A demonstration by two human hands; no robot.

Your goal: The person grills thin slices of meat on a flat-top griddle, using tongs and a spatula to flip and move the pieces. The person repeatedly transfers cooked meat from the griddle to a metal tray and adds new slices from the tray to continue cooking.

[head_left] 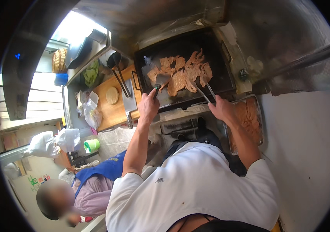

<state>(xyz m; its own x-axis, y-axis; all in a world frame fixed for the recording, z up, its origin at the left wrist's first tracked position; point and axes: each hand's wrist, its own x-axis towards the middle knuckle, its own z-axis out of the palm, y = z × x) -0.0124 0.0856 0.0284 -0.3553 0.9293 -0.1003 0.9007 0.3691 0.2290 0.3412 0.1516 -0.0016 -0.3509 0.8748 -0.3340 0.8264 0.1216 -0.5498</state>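
Thin slices of meat (pixel 178 82) lie spread over a dark griddle (pixel 215 46) in front of me. My left hand (pixel 148 106) is closed round the dark handle of a metal spatula (pixel 162 80), its blade against the meat at the left. In my right hand (pixel 223 110) is a pair of metal tongs (pixel 206 93), their tips at the right-hand slices. Whether the tongs pinch a slice I cannot tell. Beside my right forearm sits a metal tray (pixel 262 135) of more reddish meat, partly hidden by the arm.
Left of the griddle, a wooden board (pixel 105 106) holds a cleaver (pixel 129 102), a pale round flat item (pixel 112 95) and plastic bags (pixel 91 110). Greens (pixel 91 73) lie farther back. A person in a blue apron (pixel 103 168) is at lower left. A white surface (pixel 300 154) extends right.
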